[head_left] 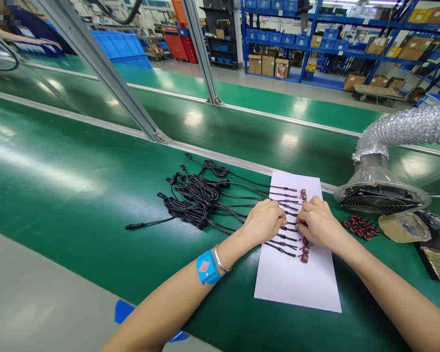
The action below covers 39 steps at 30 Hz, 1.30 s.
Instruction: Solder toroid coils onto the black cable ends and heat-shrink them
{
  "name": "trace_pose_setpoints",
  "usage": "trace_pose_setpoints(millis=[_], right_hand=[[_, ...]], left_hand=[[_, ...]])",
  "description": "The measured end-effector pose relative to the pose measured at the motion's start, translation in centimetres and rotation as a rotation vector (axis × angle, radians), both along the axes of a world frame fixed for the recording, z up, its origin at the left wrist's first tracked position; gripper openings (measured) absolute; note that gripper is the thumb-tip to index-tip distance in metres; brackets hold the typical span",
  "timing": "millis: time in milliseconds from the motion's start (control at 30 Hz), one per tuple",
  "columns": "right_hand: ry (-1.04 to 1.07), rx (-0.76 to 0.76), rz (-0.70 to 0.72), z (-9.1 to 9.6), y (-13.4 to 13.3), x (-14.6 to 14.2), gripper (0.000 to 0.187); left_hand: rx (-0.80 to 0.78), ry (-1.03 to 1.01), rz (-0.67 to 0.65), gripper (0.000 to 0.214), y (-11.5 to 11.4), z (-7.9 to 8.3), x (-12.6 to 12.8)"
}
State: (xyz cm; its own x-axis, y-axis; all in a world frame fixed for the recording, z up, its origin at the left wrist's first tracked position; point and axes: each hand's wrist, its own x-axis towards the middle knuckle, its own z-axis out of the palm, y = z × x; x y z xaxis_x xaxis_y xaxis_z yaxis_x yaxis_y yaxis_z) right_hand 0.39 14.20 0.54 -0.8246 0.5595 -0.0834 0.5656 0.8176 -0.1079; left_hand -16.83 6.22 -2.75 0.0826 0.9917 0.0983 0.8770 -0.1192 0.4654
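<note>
Forearms (179,303) angle in from lower frame. Left hand (264,221), right of centre, right hand (318,224) beside it; fingers curled narrow, grip unclear. Black cables (200,195) mid-frame, ends on white sheet (297,288).

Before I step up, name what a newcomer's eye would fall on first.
Likely the crinkled silver duct at the right, with its clear hood. Then the heap of coiled black cables left of the white sheet, where the left hand and right hand are among a row of cable ends. The bright blue band on the left forearm stands out too.
</note>
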Motion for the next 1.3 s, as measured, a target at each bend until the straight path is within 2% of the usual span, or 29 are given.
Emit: trace_pose_setpoints(millis=[133,267,400,500,567,633,767,900,933,1033,1133,1200,1300], right_hand=[[0.074,-0.001,-0.061,0.2,0.8,0.2,0.015],[0.165,0.018,-0.046,0.9,0.8,0.1,0.016],[0.252,0.075,0.045,3.4,0.6,-1.1,0.007],[0.33,0.169,0.155,7.9,0.5,-3.6,0.005],[0.367,0.289,0.274,12.2,0.4,-6.0,0.005],[0.413,0.358,0.32,17.0,0.2,-9.2,0.007],[0.533,0.519,0.356,26.2,-0.4,-17.8,0.012],[0.643,0.665,0.381,33.2,-1.1,-27.4,0.016],[0.692,0.743,0.362,34.7,-1.2,-29.3,0.018],[0.805,0.944,0.229,38.8,-0.9,-33.2,0.021],[0.907,1.078,0.045,41.6,-0.4,-34.2,0.034],[0.939,1.102,-0.041,42.8,0.0,-34.2,0.048],[0.835,1.13,-0.017,43.5,0.6,-34.7,0.062]], left_hand=[[0.029,-0.005,0.026,0.025,-0.1,0.2,-0.2],[0.068,0.01,0.018,0.022,-0.4,0.2,0.0],[0.16,0.034,0.041,0.017,-0.9,0.2,-0.3],[0.236,0.039,0.11,0.017,-1.4,0.5,-1.2],[0.278,0.03,0.173,0.016,-1.8,1.0,-2.0],[0.314,0.021,0.236,0.015,-2.1,1.5,-2.8],[0.372,0.017,0.324,0.018,-2.2,2.6,-4.0],[0.428,0.023,0.385,0.018,-2.3,3.1,-5.1],[0.444,0.021,0.398,0.018,-2.3,3.1,-5.3],[0.484,-0.019,0.422,0.017,-2.2,2.8,-6.2],[0.462,-0.074,0.39,0.017,-2.0,2.4,-6.8],[0.43,-0.097,0.372,0.019,-1.9,2.4,-7.0],[0.385,-0.125,0.363,0.023,-2.0,2.7,-7.1]])
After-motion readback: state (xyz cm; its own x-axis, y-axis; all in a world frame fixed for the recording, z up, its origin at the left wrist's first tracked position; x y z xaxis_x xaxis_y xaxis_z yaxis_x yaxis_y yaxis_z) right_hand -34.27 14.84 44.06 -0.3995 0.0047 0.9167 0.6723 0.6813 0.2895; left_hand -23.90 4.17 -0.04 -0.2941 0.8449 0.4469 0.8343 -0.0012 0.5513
